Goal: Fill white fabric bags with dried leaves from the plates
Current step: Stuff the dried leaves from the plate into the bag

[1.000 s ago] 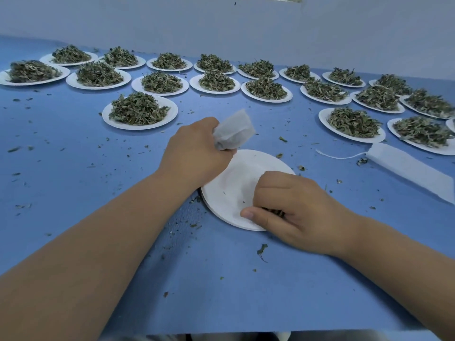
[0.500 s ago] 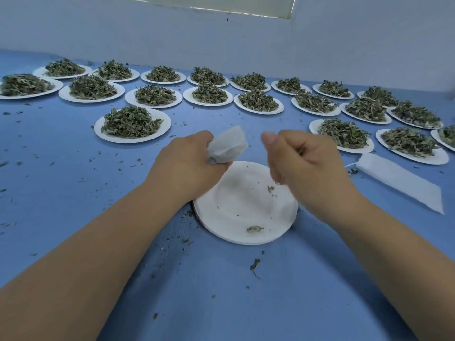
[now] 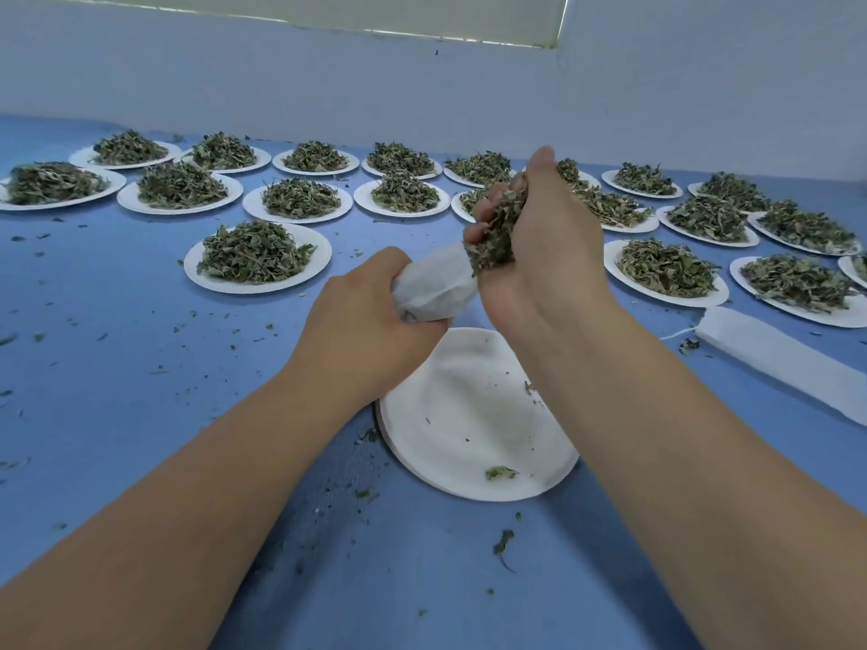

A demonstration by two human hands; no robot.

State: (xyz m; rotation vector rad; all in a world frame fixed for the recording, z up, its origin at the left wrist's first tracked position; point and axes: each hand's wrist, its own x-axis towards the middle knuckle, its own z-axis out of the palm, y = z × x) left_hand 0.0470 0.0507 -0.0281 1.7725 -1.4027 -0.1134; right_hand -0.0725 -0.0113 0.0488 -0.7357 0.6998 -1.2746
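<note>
My left hand [image 3: 370, 321] grips a white fabric bag [image 3: 434, 286] by its lower part and holds it tilted up to the right above the table. My right hand [image 3: 539, 246] is raised at the bag's mouth, its fingers curled round a clump of dried leaves [image 3: 497, 227] that touches the opening. Below both hands lies a nearly bare white plate [image 3: 474, 429] with a few leaf crumbs on it.
Several white plates heaped with dried leaves stand in rows across the far half of the blue table [image 3: 140, 368], the nearest one [image 3: 257, 255] at the left. A flat stack of white bags [image 3: 788, 363] lies at the right. Leaf bits are scattered about.
My right hand has lifted from the plate with a clump of leaves and brought it to the bag's mouth. My left hand has raised the bag a little.
</note>
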